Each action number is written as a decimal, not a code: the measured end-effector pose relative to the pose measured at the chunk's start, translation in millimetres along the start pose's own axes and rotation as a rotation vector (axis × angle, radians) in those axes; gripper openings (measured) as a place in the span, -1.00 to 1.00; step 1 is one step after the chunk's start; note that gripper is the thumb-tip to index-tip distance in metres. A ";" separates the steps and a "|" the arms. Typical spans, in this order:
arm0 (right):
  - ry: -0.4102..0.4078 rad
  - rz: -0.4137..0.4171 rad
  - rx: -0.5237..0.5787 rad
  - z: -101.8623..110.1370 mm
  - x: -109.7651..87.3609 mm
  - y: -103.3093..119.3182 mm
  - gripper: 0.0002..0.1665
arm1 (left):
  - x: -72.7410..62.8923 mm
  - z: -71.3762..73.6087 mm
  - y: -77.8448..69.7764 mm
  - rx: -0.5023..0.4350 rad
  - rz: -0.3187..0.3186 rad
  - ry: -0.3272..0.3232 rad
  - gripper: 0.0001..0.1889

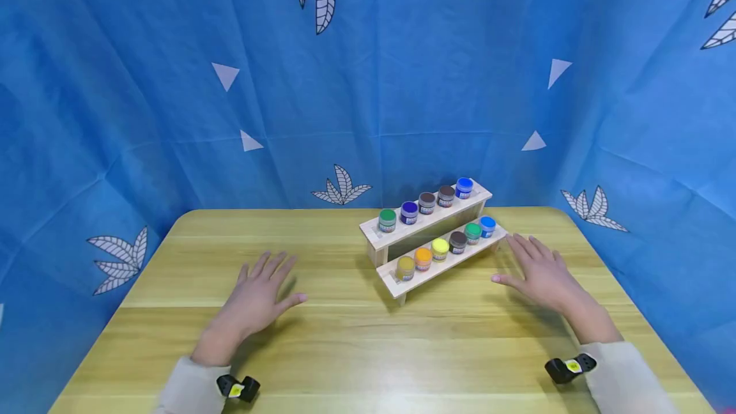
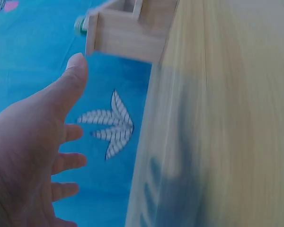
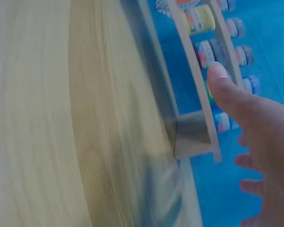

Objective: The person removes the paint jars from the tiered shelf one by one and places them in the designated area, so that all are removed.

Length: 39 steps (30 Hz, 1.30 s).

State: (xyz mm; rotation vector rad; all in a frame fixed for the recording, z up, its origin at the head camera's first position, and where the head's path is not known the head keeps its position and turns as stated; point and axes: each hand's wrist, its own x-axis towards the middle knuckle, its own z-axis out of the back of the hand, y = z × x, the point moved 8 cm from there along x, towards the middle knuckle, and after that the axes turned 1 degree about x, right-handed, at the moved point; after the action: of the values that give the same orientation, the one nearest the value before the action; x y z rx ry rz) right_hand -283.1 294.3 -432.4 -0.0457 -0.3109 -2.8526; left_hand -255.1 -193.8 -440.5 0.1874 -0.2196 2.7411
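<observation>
A two-tier wooden rack [image 1: 397,289] stands at an angle on the table, with several small paint jars on each tier. Green [image 1: 388,220] and blue [image 1: 464,188] jars mark the ends of the upper row. The lower row runs from an ochre jar [image 1: 405,268] to a blue one [image 1: 487,227]. My left hand [image 1: 253,299] hovers over the table left of the rack, fingers spread, holding nothing. Close to the rack's right end is my right hand [image 1: 543,276], also spread and holding nothing; whether its fingertips touch the rack I cannot tell.
The wooden table [image 1: 345,363] reaches back to a blue curtain [image 1: 431,69] with leaf and triangle prints. Black wrist cameras [image 1: 238,388] are strapped at both sleeves. In the left wrist view the rack's wooden side [image 2: 123,38] shows beyond the thumb.
</observation>
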 end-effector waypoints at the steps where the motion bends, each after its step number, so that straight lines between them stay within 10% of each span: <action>1: -0.017 0.013 -0.008 2.0 2.2 -0.8 0.18 | 1.5 0.8 -5.0 0.005 -0.008 -0.005 -0.09; 17: -0.109 0.055 0.091 14.8 30.1 -16.6 0.01 | 25.3 7.8 -81.9 0.001 -0.188 -0.106 -0.11; 39: -0.070 0.062 0.125 -2.6 45.9 -28.9 -0.06 | 47.4 -25.0 -150.5 0.076 -0.362 -0.029 -0.21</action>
State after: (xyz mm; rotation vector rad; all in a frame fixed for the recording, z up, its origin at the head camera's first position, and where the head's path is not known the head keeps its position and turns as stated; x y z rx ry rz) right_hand -335.1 308.8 -438.2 -0.1289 -0.4924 -2.7686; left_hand -243.3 -34.5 -438.2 0.2603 -0.0787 2.3897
